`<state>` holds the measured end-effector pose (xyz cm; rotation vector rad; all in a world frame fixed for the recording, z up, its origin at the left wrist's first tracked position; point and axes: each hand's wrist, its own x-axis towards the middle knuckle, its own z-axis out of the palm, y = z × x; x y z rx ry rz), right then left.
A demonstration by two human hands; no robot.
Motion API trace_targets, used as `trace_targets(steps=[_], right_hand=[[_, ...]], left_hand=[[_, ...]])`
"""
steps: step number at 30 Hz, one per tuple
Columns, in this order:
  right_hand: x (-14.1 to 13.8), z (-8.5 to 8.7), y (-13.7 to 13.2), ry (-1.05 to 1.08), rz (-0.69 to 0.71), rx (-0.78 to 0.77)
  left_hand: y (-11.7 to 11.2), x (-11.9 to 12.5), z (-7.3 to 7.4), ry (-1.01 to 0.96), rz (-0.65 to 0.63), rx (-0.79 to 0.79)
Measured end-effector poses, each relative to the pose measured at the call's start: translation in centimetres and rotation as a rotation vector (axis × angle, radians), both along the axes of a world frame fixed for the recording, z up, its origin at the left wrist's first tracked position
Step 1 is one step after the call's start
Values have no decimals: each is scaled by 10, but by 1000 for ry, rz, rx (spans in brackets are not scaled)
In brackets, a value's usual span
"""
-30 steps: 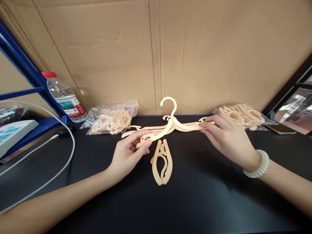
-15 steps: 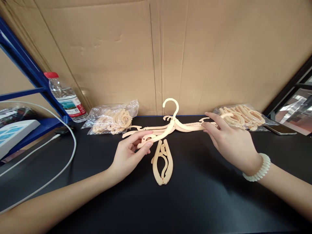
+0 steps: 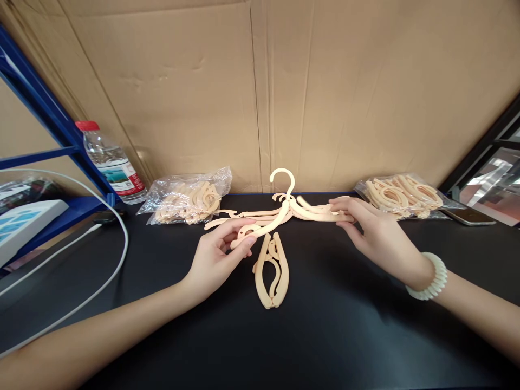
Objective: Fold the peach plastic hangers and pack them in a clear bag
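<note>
A beige folding clothes hanger is tilted up off the black table, its hook pointing upward. My left hand pinches its left arm near the end, thumb in front. My right hand is closed around the hanger's right arm, fingers on top and thumb below. A thin curved piece rises from that right arm beside the hook. Behind lie more unfolded hangers, partly covered by the held one. Just below, a folded hanger lies flat on the table.
Clear plastic bags of folded hangers lie at the back left and back right. A water bottle leans by the blue shelf. A white cable curves at left. A phone lies far right, before the cardboard wall.
My right hand has moved slightly left and down and closed on the right arm. The thin curved piece has swung inward toward the hook. My left hand stays nearly still.
</note>
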<state>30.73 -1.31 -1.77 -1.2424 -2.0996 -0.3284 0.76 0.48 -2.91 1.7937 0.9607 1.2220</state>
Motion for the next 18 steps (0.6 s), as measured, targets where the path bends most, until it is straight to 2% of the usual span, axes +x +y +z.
trace_targets(steps=[6,13,18], right_hand=[[3,-1,3,265,68,-196],[2,8,4,819,226,-543],[0,9,3,1149,279,-630]], left_hand=[[-1,-1,1,10,9,12],[0,0,1,-2,13,-8],[-3,2,7,-29,39,-43]])
